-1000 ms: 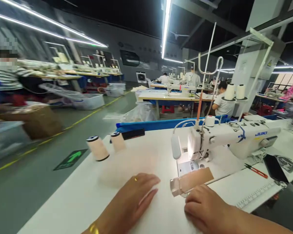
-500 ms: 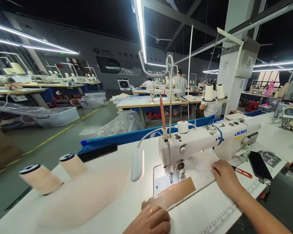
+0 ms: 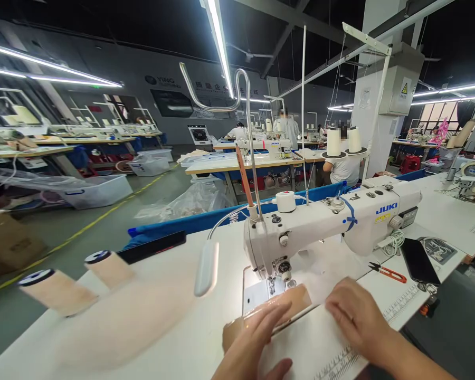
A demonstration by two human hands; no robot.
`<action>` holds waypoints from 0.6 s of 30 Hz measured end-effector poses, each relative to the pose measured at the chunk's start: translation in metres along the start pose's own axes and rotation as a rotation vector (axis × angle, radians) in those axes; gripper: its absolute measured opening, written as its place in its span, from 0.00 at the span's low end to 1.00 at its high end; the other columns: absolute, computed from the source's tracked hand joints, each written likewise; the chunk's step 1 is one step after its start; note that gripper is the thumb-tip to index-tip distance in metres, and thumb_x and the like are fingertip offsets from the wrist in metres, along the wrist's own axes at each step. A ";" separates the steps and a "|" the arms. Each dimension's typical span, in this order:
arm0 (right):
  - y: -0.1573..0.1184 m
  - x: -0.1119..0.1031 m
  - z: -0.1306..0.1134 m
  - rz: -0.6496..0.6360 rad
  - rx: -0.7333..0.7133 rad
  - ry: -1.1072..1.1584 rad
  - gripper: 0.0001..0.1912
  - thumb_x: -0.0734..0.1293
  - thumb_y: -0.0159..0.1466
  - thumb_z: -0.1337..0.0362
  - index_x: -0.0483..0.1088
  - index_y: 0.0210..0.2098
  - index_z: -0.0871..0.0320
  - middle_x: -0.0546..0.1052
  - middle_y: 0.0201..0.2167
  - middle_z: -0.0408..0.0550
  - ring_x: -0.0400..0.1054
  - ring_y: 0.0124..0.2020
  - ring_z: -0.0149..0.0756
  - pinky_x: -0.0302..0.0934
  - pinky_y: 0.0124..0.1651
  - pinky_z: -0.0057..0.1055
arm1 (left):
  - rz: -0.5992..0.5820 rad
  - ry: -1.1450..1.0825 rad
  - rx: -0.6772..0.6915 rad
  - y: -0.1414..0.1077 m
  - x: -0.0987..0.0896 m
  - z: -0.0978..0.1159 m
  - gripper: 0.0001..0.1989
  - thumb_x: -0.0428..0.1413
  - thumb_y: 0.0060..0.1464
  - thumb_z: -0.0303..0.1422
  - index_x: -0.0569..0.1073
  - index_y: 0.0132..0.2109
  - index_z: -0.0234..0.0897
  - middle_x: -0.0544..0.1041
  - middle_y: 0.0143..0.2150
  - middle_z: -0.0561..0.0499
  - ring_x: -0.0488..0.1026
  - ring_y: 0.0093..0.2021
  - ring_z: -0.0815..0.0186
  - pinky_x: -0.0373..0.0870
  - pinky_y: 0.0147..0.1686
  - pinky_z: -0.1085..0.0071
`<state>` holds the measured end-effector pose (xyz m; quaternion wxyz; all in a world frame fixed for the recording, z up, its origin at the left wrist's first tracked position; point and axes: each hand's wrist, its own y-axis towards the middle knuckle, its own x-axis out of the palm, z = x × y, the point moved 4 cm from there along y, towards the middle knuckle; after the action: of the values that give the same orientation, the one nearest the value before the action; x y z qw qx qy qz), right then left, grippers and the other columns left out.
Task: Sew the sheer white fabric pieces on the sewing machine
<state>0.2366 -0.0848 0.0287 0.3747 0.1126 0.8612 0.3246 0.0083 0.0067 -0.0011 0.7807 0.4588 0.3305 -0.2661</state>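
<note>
My left hand (image 3: 257, 338) lies low over the brown plate (image 3: 296, 301) on the machine bed, its thumb spread from its stretched fingers. My fingers cover part of that plate, and no cloth shows in them. To the right, my right hand (image 3: 358, 316) is closed, with bent fingers at the near edge of a thin, sheer white fabric (image 3: 320, 266). Its fingertips are partly hidden, but it seems to pinch this fabric. The fabric lies under the arm of the white sewing machine (image 3: 309, 227), right of the needle and presser foot (image 3: 272, 285).
Orange thread snips (image 3: 391, 273) and a black phone (image 3: 419, 261) lie right of my right hand. Two peach thread cones (image 3: 59, 293) lie at left beside a pale sheer fabric piece (image 3: 122, 322). A lamp (image 3: 206, 269) stands left of the needle. Co-workers sit farther back.
My left hand has moved forward onto the brown plate and its fingers have spread. My right hand has drawn nearer and left, off the spot beside the snips, which now show fully. The view shifted slightly.
</note>
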 end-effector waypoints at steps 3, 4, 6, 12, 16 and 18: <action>-0.006 0.022 -0.030 -0.157 -0.149 0.179 0.10 0.60 0.75 0.59 0.72 0.41 0.50 0.78 0.34 0.47 0.71 0.36 0.39 0.67 0.39 0.33 | 0.028 0.005 -0.057 0.003 0.000 -0.001 0.28 0.60 0.51 0.40 0.73 0.61 0.49 0.71 0.66 0.41 0.74 0.57 0.45 0.80 0.45 0.58; -0.007 0.027 -0.035 -0.174 -0.138 0.253 0.12 0.61 0.75 0.55 0.72 0.40 0.50 0.78 0.33 0.47 0.71 0.35 0.38 0.67 0.39 0.32 | -0.014 -0.055 -0.081 0.005 -0.001 -0.001 0.21 0.60 0.51 0.40 0.78 0.53 0.49 0.75 0.62 0.43 0.75 0.54 0.47 0.79 0.45 0.59; -0.007 0.035 -0.032 -0.139 0.028 0.412 0.16 0.62 0.75 0.49 0.72 0.37 0.52 0.78 0.32 0.46 0.72 0.33 0.36 0.67 0.38 0.30 | -0.135 -0.241 -0.218 0.010 -0.005 -0.002 0.09 0.58 0.53 0.40 0.79 0.39 0.46 0.81 0.47 0.47 0.77 0.44 0.55 0.77 0.40 0.65; -0.003 0.046 0.005 -0.211 0.676 0.686 0.25 0.65 0.68 0.38 0.67 0.34 0.54 0.74 0.27 0.43 0.70 0.31 0.38 0.66 0.37 0.32 | -0.370 -0.813 -0.839 0.013 -0.023 0.003 0.23 0.60 0.50 0.55 0.67 0.31 0.39 0.72 0.26 0.55 0.66 0.28 0.68 0.63 0.31 0.73; 0.013 0.048 0.004 -0.420 0.545 0.541 0.26 0.65 0.69 0.39 0.72 0.53 0.53 0.77 0.50 0.52 0.71 0.52 0.48 0.64 0.58 0.44 | -0.367 -0.791 -0.913 0.011 -0.018 -0.003 0.22 0.60 0.47 0.53 0.65 0.27 0.39 0.67 0.24 0.56 0.60 0.26 0.69 0.57 0.26 0.73; 0.023 0.050 -0.007 -0.472 0.391 0.443 0.34 0.72 0.65 0.43 0.66 0.64 0.49 0.70 0.63 0.54 0.63 0.64 0.53 0.55 0.67 0.49 | -0.375 -0.747 -0.877 0.014 -0.016 -0.004 0.19 0.59 0.46 0.49 0.65 0.25 0.39 0.64 0.24 0.56 0.58 0.26 0.69 0.55 0.26 0.73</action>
<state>0.1952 -0.0483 0.0186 0.2152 -0.0924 0.9693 0.0755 0.0067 0.0180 0.0171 0.9001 -0.0963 0.1879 -0.3811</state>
